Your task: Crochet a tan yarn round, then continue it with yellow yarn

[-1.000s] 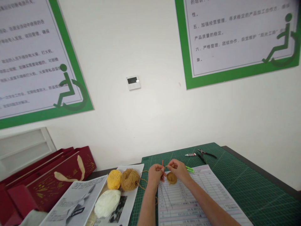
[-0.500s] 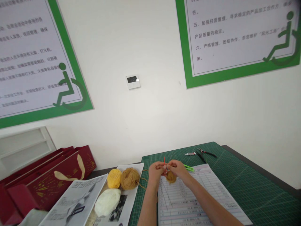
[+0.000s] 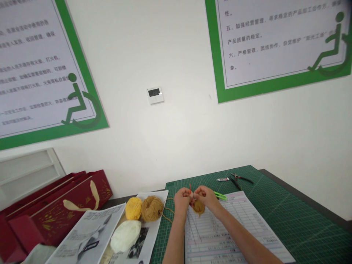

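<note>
- Fingers of the left hand (image 3: 183, 201) close on a thin red stick (image 3: 190, 189), whose upper end I see standing nearly upright above them in the head view.
- Right hand (image 3: 206, 197): its fingers curl inward close beside the left ones; I cannot tell from here whether they pinch anything.
- Just below the fingertips of both hands I have the small round brown yarn piece (image 3: 198, 208), nearer the right hand and partly covered by it at the top. Whether it hangs or rests on the printed sheet (image 3: 231, 229) behind it, I cannot make out.
- Bright green tool (image 3: 220, 196), partly hidden, pokes out just beyond the right hand, over the sheet's far edge.
- To the left of my left forearm sit a yellow yarn ball (image 3: 133, 208), a brown yarn ball (image 3: 152, 208) touching it, and a white bundle (image 3: 125, 235) nearer me; brown strands (image 3: 168, 214) trail from the brown ball toward that forearm.
- Farther off on the green mat (image 3: 277, 209), I see a small tube (image 3: 222, 179) beside pliers (image 3: 242, 179).
</note>
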`<state>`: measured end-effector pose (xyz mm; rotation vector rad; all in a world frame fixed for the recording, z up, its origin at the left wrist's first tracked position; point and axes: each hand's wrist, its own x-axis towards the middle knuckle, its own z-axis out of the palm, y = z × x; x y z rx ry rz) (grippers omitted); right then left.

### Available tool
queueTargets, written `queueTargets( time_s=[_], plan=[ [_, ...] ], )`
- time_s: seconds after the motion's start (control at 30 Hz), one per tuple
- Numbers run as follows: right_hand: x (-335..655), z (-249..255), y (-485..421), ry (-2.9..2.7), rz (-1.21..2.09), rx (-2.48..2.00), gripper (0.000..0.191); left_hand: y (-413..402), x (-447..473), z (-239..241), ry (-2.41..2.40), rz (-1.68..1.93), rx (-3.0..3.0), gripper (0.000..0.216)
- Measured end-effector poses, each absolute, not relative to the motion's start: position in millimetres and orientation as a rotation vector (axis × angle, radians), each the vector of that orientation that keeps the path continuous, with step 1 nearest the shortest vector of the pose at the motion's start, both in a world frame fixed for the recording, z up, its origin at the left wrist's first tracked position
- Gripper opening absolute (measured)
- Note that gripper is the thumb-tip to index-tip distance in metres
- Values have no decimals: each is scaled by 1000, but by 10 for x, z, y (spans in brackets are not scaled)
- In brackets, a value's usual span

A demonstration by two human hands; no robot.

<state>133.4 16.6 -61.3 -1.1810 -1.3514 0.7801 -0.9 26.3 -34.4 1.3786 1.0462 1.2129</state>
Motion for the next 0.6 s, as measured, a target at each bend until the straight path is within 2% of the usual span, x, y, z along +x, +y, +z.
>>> queueTargets(
  time_s=[0.27,0.6],
  plan=[
    [1329,-603,132,-1459,651,-1171,9,302,14,-403,1124,1225,1377,12],
    [1343,-590,124,-1426,601,-1234,8,256,11,-400,1131,1199,1437,11]
  ],
)
